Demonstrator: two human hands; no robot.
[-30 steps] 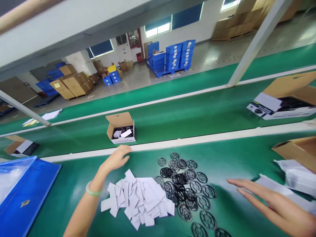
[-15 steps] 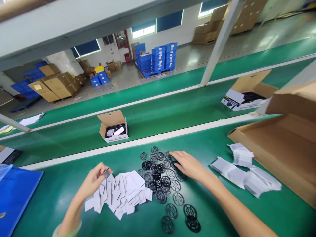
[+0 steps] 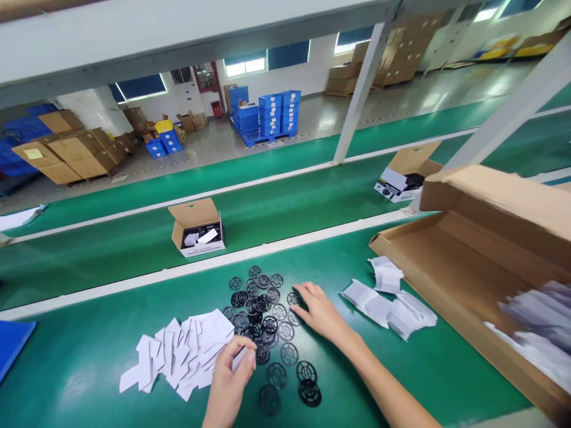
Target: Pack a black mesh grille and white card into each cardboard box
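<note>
My left hand [image 3: 232, 374] is closed in a pinch on a small white card [image 3: 239, 359], held just right of a loose heap of white cards [image 3: 178, 351]. Many thin black spoked discs [image 3: 270, 325] lie scattered and overlapping in the middle of the green table. My right hand [image 3: 319, 312] rests at the right side of these discs, palm down. Its thumb and forefinger are apart, with their tips by a black disc [image 3: 292, 298]; whether they touch it I cannot tell.
Folded white paper pieces [image 3: 372, 303] lie right of the discs. Beside them stands a large open cardboard box [image 3: 428, 255] with white pieces inside. A small open carton [image 3: 203, 249] sits on the belt beyond, another carton [image 3: 397, 184] farther right. A blue sheet [image 3: 13, 345] lies at left.
My left hand has moved right, from the far left of the card heap to its right side by the discs, still holding a card. The view has shifted right; my right hand stays by the discs.
</note>
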